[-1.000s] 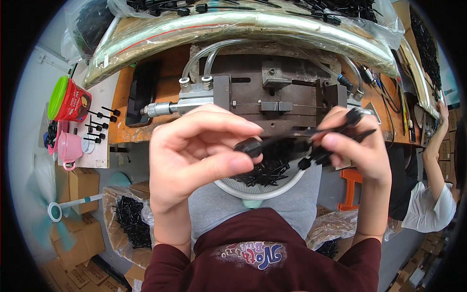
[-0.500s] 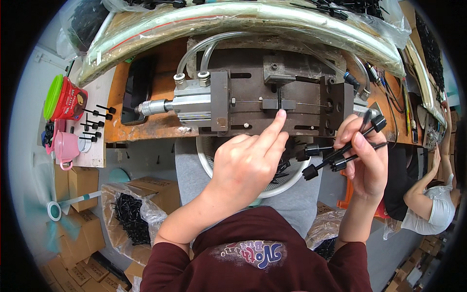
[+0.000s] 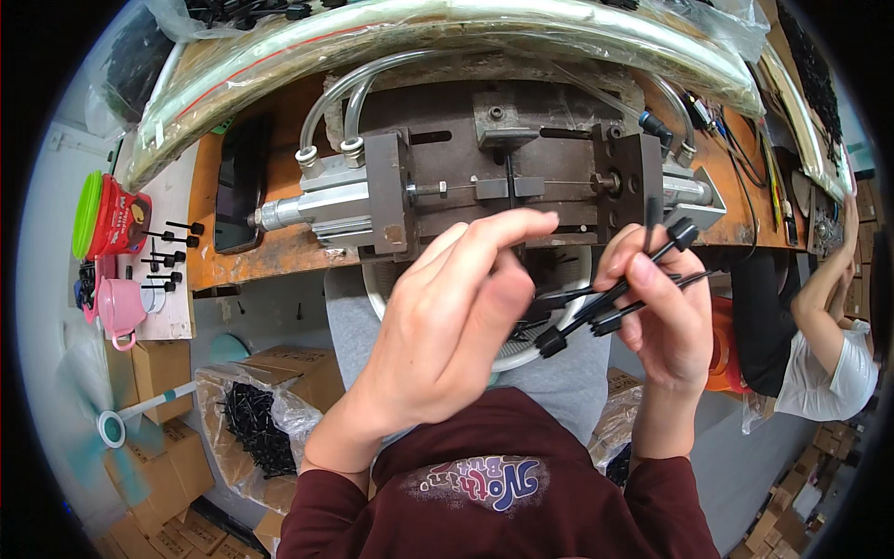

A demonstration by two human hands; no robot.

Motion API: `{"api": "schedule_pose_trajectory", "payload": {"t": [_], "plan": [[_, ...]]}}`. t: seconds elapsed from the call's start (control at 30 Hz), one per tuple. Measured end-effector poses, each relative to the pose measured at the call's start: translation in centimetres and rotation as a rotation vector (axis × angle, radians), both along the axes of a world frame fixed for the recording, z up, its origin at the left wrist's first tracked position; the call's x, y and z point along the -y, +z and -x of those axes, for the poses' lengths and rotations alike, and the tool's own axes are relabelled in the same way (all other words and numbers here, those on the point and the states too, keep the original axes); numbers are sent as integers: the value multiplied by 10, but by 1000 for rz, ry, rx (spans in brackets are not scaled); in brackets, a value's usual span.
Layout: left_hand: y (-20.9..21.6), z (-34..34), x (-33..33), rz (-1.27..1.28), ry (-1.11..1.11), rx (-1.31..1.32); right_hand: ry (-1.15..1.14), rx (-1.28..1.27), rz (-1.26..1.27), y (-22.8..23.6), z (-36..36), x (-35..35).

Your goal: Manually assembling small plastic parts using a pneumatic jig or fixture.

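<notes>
My right hand (image 3: 678, 331) grips several thin black plastic stems with ribbed knobs (image 3: 610, 300), fanned out between thumb and fingers. To its left, my left hand (image 3: 442, 326) is raised in front of the metal fixture (image 3: 447, 219). Its index finger points right, the thumb is blurred, and nothing shows in it. Upright in the slot of the fixture's small grey centre block (image 3: 531, 187) is a slim black stem (image 3: 510, 177). A rod tip (image 3: 433, 188) faces the block from the left, another (image 3: 605, 184) from the right. Below my hands, a white basket (image 3: 377, 293) on my lap holds black parts, partly hidden.
Air cylinders (image 3: 340, 210) with clear hoses (image 3: 317, 116) flank the fixture. A dark phone (image 3: 240, 196), a red tub (image 3: 121, 219) and a pink cup (image 3: 119, 307) are at left. A plastic-wrapped bar (image 3: 447, 33) spans the back. Another person (image 3: 824, 373) works at far right.
My left index finger has come off the black stem at the fixture, and that hand has moved back toward me. Both rod tips have extended inward. The right hand keeps its stems.
</notes>
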State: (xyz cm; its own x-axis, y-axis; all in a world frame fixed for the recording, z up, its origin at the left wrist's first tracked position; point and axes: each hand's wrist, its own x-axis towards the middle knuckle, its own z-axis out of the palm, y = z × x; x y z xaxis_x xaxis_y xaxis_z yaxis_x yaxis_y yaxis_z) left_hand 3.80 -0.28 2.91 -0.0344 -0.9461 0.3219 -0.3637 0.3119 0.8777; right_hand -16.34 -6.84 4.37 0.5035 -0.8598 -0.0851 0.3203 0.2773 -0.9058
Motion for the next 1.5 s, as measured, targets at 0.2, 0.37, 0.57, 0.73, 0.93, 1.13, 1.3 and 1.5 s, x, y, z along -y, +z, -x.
{"api": "schedule_pose_trajectory", "payload": {"t": [0.2,0.37,0.57,0.73,0.93,1.13,1.3,1.5], "plan": [[12,15,-5,-382,-214,-327,31,-44,-51,0,-11,-6],[-9,20,-9,-179,-120,-298,56,-36,12,-5,-10,-4],[-1,20,-16,-346,-72,-395,-27,-6,18,-7,-3,-1],[-9,13,-22,-636,-140,-779,-353,-146,441,-2,-7,-8],[-19,13,-27,-739,-131,-1187,-546,-589,1083,-12,-13,-7],[-20,16,-29,-647,-103,-1325,-510,-758,1572,-21,-33,-8],[-26,22,-28,-362,16,-930,-383,-789,1555,-24,-44,-21],[-22,22,-33,-242,144,-743,-379,-820,1563,-28,-50,-20]]}}
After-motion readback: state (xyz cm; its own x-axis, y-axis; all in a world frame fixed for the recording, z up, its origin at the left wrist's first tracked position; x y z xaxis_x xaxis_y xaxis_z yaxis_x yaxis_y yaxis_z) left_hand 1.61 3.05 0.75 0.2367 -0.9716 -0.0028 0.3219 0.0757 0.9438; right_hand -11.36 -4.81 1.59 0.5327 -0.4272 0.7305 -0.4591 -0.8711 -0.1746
